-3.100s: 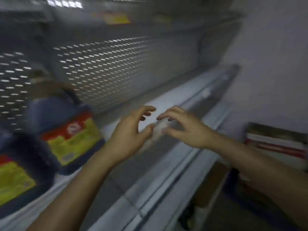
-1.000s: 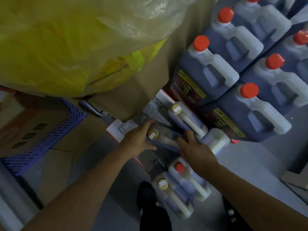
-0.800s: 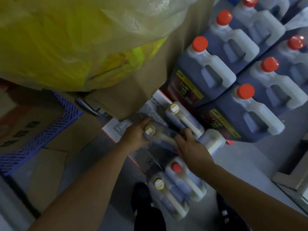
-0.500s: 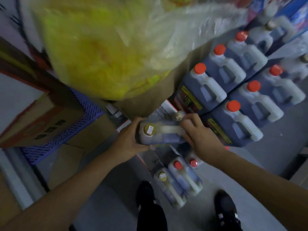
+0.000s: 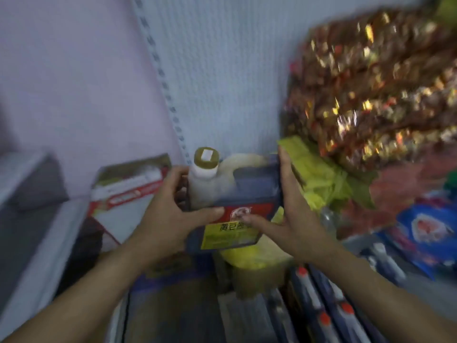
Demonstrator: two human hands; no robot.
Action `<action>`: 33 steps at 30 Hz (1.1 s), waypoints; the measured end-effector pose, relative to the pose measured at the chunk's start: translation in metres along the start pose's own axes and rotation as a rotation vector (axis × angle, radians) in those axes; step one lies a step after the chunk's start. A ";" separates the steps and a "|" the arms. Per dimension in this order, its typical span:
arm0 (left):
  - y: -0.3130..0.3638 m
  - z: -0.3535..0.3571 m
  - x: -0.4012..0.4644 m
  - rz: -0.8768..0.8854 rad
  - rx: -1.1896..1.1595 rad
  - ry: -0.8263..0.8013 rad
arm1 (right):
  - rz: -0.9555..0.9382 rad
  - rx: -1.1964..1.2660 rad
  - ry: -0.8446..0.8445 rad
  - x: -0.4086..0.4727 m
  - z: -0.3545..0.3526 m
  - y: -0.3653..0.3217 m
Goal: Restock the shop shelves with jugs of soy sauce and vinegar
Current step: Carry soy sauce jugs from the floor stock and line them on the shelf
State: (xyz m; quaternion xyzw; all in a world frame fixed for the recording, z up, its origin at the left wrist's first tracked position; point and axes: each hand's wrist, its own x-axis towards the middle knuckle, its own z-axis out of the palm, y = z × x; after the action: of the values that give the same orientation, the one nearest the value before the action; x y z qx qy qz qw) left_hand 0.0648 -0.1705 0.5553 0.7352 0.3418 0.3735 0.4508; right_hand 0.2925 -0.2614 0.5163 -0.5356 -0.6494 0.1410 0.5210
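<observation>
I hold one soy sauce jug (image 5: 247,191) upright in the air in front of me, between both hands. It is dark, with a gold cap, a pale handle and a red and yellow label. My left hand (image 5: 170,214) grips its left side below the neck, thumb across the label. My right hand (image 5: 289,214) clasps its right side, fingers up along the edge, thumb on the label. More jugs (image 5: 329,315) with red caps stand low at the right, blurred.
A grey shelf edge (image 5: 37,246) runs along the left. A red and white carton (image 5: 123,196) lies behind my left hand. A yellow plastic bag (image 5: 319,179) and shiny snack packs (image 5: 376,82) fill the right. A perforated shelf back panel (image 5: 222,70) stands ahead.
Both hands took a gold-capped jug from the carton on the floor and lifted it. My view swung up from the floor stock toward the shelving.
</observation>
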 end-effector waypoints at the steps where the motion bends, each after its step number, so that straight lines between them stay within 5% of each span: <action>1: 0.039 -0.021 -0.010 0.026 -0.004 0.069 | -0.048 0.040 -0.003 0.021 -0.005 -0.038; 7: 0.223 -0.130 -0.102 0.197 0.094 0.383 | -0.314 0.348 -0.224 0.094 -0.011 -0.241; 13: 0.317 -0.218 -0.213 0.238 0.160 0.641 | -0.489 0.495 -0.496 0.117 0.036 -0.396; 33: 0.332 -0.454 -0.428 0.038 0.403 1.074 | -0.590 0.971 -0.960 0.108 0.352 -0.622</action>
State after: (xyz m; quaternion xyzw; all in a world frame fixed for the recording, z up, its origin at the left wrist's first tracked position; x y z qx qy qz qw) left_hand -0.4785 -0.4642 0.9001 0.5196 0.5742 0.6301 0.0579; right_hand -0.3276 -0.2783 0.8874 0.0722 -0.7872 0.4849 0.3741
